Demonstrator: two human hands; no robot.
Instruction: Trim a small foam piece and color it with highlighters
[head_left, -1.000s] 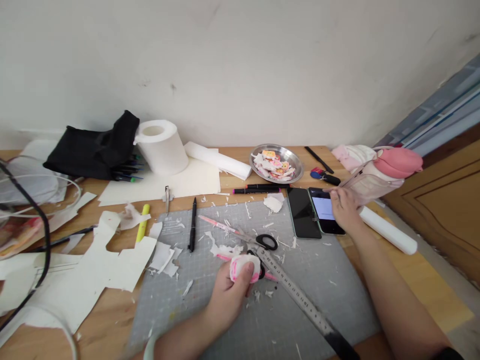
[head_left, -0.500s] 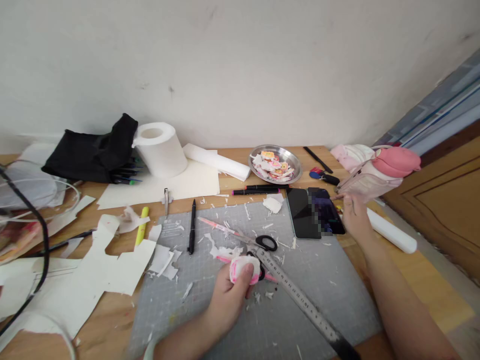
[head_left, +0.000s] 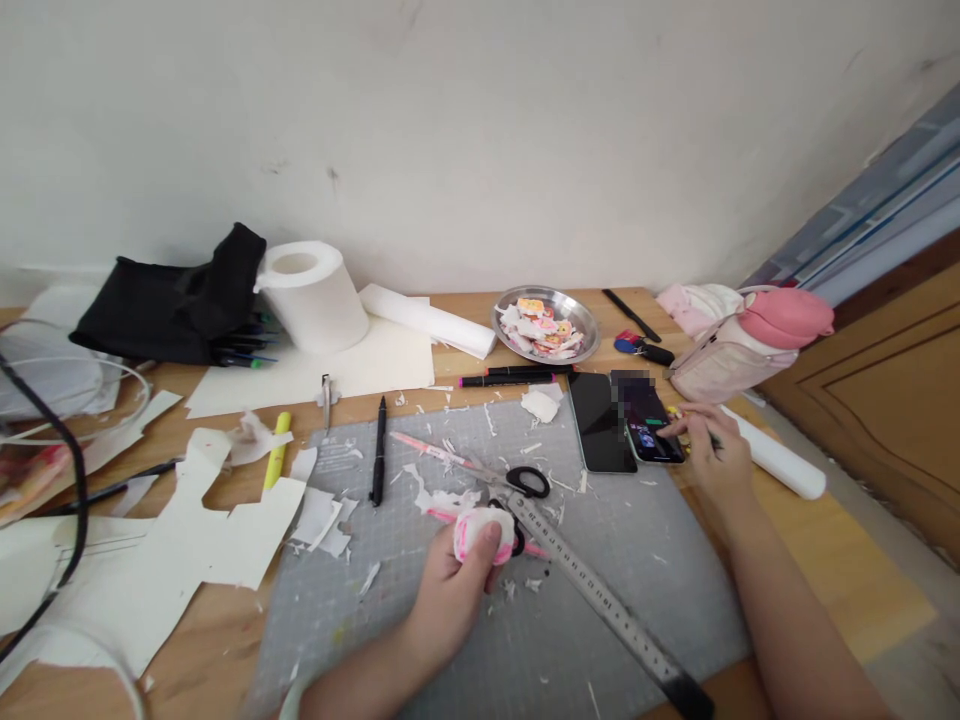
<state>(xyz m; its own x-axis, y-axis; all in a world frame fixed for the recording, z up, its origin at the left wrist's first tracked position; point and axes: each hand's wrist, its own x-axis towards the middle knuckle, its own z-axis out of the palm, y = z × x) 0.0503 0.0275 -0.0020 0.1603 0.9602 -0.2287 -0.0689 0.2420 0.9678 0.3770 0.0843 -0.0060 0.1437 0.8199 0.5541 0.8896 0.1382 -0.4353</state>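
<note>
My left hand [head_left: 454,590] pinches a small rounded white piece with pink edging [head_left: 474,535], papery in look, between thumb and fingers. Behind it lie scissors [head_left: 529,482], partly hidden, a steel ruler [head_left: 592,590] and crumpled white scraps [head_left: 442,495] on the grey cutting mat [head_left: 637,540]. My right hand [head_left: 716,465] is over the edge of a lit smartphone [head_left: 651,425], with a finger stretched onto its screen; its other fingers are partly bent and I see nothing held. A second device with a dark screen [head_left: 602,425] lies left of the phone.
A metal bowl [head_left: 592,340] of coloured cutouts stands at the back. Leftward are a tissue roll [head_left: 315,300], a black bag [head_left: 165,310], cut paper sheets [head_left: 172,540] and a black pen [head_left: 380,455]. A pink pouch [head_left: 712,360] and white tube [head_left: 780,455] are on the right.
My right hand has come down and toward me from near the pouch, and a finger now reaches onto the phone screen. My left hand keeps the same hold; the view has shifted slightly.
</note>
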